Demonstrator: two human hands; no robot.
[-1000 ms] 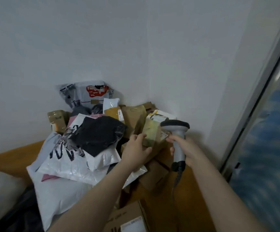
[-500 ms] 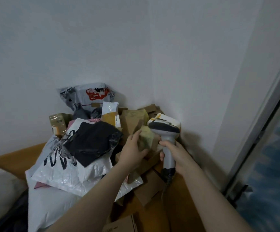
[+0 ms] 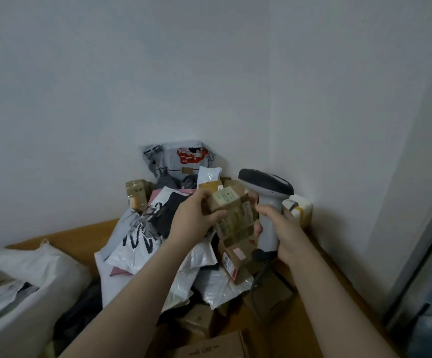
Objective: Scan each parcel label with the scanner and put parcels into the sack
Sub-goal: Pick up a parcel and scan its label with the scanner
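Small taped parcel (image 3: 229, 202), gripped in left hand (image 3: 193, 220) above the far pile, long axis running near-to-far, label face up; scanner (image 3: 266, 192) clasped in right hand (image 3: 284, 229) just right, head overhanging it; sack (image 3: 16, 275) near left.

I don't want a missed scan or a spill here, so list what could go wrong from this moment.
1. The left hand covers part of the small brown parcel, and the scanner in the right hand sits very close beside it; the label may not read.
2. The parcel came off a loose heap; neighbouring bags could slide.
3. The sack lies far left, so the parcel must cross the heap to reach it and might drop.
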